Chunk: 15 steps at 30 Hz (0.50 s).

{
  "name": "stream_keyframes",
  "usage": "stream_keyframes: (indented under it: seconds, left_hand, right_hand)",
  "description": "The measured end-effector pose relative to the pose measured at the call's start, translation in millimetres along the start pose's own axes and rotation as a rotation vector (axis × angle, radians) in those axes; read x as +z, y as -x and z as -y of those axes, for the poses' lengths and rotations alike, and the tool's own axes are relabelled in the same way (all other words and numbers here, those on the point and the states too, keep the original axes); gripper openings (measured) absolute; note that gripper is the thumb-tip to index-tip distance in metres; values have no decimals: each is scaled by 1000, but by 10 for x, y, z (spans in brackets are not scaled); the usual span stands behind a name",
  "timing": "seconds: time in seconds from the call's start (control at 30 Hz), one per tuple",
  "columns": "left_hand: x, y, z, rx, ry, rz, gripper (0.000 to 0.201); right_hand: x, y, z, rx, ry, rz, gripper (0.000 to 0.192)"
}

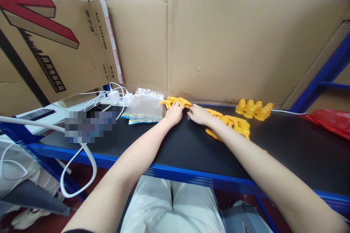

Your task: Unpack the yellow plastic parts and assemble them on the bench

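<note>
Several yellow pieces (176, 101) under left fingertips (177, 107)

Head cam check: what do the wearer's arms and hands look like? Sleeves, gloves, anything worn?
Both arms are bare from the bottom edge of the frame to the fingers: no gloves, no visible watch, rings or bands. The left hand and right hand show nothing worn. Only a dark sliver, perhaps a sleeve edge, shows at the bottom near the left arm. Pale trousers show below.

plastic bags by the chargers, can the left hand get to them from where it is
Probably yes. The left hand rests on yellow pieces right beside the clear plastic bags, and only bare black table lies between them, so a short sideways move looks unobstructed.
</note>
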<state>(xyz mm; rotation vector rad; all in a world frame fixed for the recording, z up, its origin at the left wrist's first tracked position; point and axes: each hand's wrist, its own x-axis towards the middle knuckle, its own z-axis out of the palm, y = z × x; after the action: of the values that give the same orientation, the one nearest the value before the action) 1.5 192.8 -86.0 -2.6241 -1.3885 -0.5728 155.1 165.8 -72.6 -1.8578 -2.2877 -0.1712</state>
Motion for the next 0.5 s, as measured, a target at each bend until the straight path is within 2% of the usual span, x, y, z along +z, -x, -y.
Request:
stream_keyframes:
  seconds: [0.17,0.33,0.5]
  left_hand:
    - [13,-4,-14,-58,-4,-27,31]
    - [27,4,-11,-60,7,-38,31]
    - [25,22,-17,-33,-22,-46,42]
  right_hand:
    - [-83,46,-6,85,-48,-25,20]
    - [-224,88,-67,241,-321,-26,11]
    - [-216,58,-279,309,-516,-246,15]
